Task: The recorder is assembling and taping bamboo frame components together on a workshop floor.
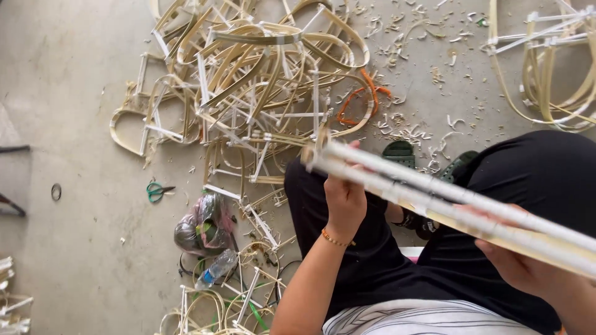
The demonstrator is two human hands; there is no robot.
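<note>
A bundle of long pale sticks wrapped in white tape (447, 198) runs slanted across my lap, from upper left to lower right. My left hand (344, 198) grips the bundle near its far end; an orange bead bracelet sits on that wrist. Lower right, my right hand (521, 263) holds the same bundle from underneath, its fingers partly hidden by the sticks. I sit with legs in black trousers (372, 248), feet in dark green sandals (398, 154).
A big heap of bent cane frames taped white (261, 80) covers the concrete floor ahead. More frames lie top right (546, 68) and bottom centre. Green-handled scissors (155, 190), a plastic bag (202, 226), a plastic bottle (214, 270), an orange cord (363, 99) and shavings lie around.
</note>
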